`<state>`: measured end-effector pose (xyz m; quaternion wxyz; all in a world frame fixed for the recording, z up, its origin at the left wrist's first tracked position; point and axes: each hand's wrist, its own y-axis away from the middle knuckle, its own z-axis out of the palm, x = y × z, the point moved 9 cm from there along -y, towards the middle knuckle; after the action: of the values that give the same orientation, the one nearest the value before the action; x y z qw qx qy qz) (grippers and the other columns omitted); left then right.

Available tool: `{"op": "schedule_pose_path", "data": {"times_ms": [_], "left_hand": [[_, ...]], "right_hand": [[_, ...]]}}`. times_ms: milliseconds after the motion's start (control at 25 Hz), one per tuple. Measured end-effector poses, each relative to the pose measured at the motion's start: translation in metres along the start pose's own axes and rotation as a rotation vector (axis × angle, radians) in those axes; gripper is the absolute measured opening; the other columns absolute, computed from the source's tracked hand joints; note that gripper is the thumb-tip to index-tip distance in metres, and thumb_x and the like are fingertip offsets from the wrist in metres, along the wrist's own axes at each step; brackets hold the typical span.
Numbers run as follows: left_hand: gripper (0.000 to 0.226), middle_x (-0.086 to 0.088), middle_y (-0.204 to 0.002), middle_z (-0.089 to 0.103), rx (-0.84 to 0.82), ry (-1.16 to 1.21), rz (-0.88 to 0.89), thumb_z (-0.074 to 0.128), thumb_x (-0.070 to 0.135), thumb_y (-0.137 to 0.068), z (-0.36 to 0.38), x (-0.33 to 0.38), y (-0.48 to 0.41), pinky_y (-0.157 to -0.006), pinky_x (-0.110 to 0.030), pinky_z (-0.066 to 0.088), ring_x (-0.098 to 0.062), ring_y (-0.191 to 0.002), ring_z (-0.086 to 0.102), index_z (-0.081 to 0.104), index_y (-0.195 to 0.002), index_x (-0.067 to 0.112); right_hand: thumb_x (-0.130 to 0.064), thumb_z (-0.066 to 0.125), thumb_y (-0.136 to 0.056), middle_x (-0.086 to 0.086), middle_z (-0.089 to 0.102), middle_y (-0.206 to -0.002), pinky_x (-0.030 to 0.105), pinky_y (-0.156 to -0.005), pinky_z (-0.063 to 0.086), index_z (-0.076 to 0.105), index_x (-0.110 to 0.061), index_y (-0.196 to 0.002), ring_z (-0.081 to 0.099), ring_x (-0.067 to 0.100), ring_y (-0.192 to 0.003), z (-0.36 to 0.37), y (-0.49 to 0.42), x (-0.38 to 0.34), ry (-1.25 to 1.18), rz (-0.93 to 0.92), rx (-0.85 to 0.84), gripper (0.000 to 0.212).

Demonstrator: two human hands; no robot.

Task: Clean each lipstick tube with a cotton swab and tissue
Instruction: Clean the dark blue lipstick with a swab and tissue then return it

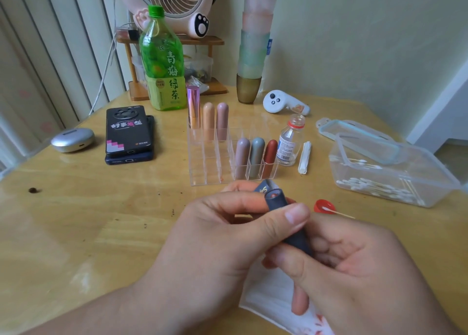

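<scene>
A home room: a pink fan [174, 3], green tea bottle [162, 61] and phones [129, 134] crowd a wooden table [76, 220].

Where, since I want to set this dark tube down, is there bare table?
Widest bare table lies left of the left hand, between the stacked phones and the near edge. A smaller gap sits between phones and organizer. Right is crowded: swab box, red cap, loose swab; the tissue lies under the right hand.

Tissue [268, 298] partly hidden under right hand [354, 266]; fan [174, 0] cropped at top.
</scene>
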<state>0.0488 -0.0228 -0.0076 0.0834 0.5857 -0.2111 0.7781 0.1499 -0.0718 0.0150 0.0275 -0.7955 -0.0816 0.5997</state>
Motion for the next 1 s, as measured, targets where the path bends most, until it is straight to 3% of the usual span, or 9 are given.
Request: {"op": "schedule_pose_path", "data": {"times_ms": [200,360,400,480,520,640,760,920,1000], "left_hand": [[0.053,-0.006,-0.074,0.068,0.059,0.154,0.034,0.076,0.060,-0.071,-0.012,0.005,-0.007,-0.073,-0.030,0.047,-0.018,-0.075,0.059,0.076,-0.071,0.007],[0.066,-0.031,-0.066,0.046,0.137,0.318,-0.015,0.050,0.037,-0.084,-0.011,0.009,-0.009,-0.063,-0.023,0.049,-0.023,-0.068,0.060,0.056,-0.111,-0.023],[0.064,-0.034,-0.070,0.047,0.130,0.308,-0.011,0.046,0.035,-0.083,-0.011,0.010,-0.009,-0.062,-0.022,0.047,-0.022,-0.065,0.059,0.058,-0.105,-0.024],[0.049,-0.029,-0.070,0.049,0.085,0.184,0.013,0.053,0.034,-0.085,-0.012,0.012,-0.008,-0.071,-0.027,0.039,-0.023,-0.066,0.052,0.061,-0.060,-0.007],[0.053,-0.024,-0.066,0.048,0.055,0.089,0.024,0.055,0.037,-0.085,-0.012,0.013,-0.007,-0.072,-0.030,0.034,-0.024,-0.066,0.047,0.054,-0.055,-0.007],[0.051,0.007,-0.063,0.050,-0.014,-0.124,0.070,0.055,0.037,-0.083,-0.010,0.012,-0.004,-0.066,-0.022,0.035,-0.013,-0.065,0.043,0.054,-0.069,-0.012],[0.042,0.001,-0.079,0.063,0.010,-0.159,0.170,0.065,0.027,-0.081,-0.010,0.021,-0.002,-0.063,-0.019,0.037,-0.024,-0.068,0.046,0.040,-0.057,0.006],[0.041,-0.013,-0.093,0.072,0.024,-0.063,0.186,0.079,0.016,-0.076,-0.013,0.021,-0.003,-0.072,-0.035,0.046,-0.037,-0.077,0.052,0.039,-0.083,0.013],[0.044,-0.017,-0.092,0.072,0.023,0.051,0.108,0.083,0.008,-0.073,-0.013,0.013,-0.006,-0.071,-0.031,0.050,-0.031,-0.079,0.056,0.047,-0.098,0.014]], "right_hand": [[-0.052,0.088,-0.057,0.021,0.061,-0.053,0.014,-0.039,0.038,0.067,-0.028,-0.089,0.045,0.016,-0.025,-0.030,0.001,0.001,-0.333,-0.034,0.106,0.045],[-0.052,0.083,-0.067,0.022,0.057,-0.052,0.013,-0.038,0.036,0.064,-0.022,-0.087,0.045,0.018,-0.026,-0.033,-0.003,0.007,-0.374,-0.037,0.097,0.041],[-0.047,0.081,-0.070,0.022,0.057,-0.052,0.012,-0.038,0.036,0.063,-0.020,-0.087,0.045,0.018,-0.027,-0.032,-0.003,0.009,-0.365,-0.037,0.089,0.036],[-0.039,0.077,-0.072,0.022,0.057,-0.052,0.012,-0.038,0.035,0.063,-0.019,-0.086,0.045,0.018,-0.028,-0.031,-0.002,0.012,-0.334,-0.042,0.069,0.028],[-0.038,0.077,-0.072,0.022,0.058,-0.052,0.012,-0.038,0.035,0.063,-0.019,-0.086,0.045,0.019,-0.029,-0.029,-0.002,0.012,-0.320,-0.045,0.048,0.027],[-0.035,0.076,-0.070,0.021,0.060,-0.055,0.014,-0.039,0.037,0.065,-0.021,-0.086,0.047,0.021,-0.033,-0.028,0.000,0.013,-0.256,-0.056,0.023,0.024],[-0.029,0.078,-0.069,0.018,0.065,-0.062,0.015,-0.042,0.042,0.068,-0.019,-0.088,0.055,0.017,-0.043,-0.033,0.001,0.013,-0.191,-0.106,0.082,0.024],[-0.003,0.072,-0.071,0.004,0.068,-0.068,0.015,-0.049,0.047,0.071,-0.016,-0.092,0.059,0.008,-0.050,-0.039,0.001,0.007,-0.172,-0.217,0.151,0.025],[-0.003,0.071,-0.072,0.003,0.069,-0.070,0.016,-0.052,0.048,0.072,-0.016,-0.095,0.059,0.007,-0.050,-0.041,0.001,0.009,-0.180,-0.222,0.169,0.027]]}}
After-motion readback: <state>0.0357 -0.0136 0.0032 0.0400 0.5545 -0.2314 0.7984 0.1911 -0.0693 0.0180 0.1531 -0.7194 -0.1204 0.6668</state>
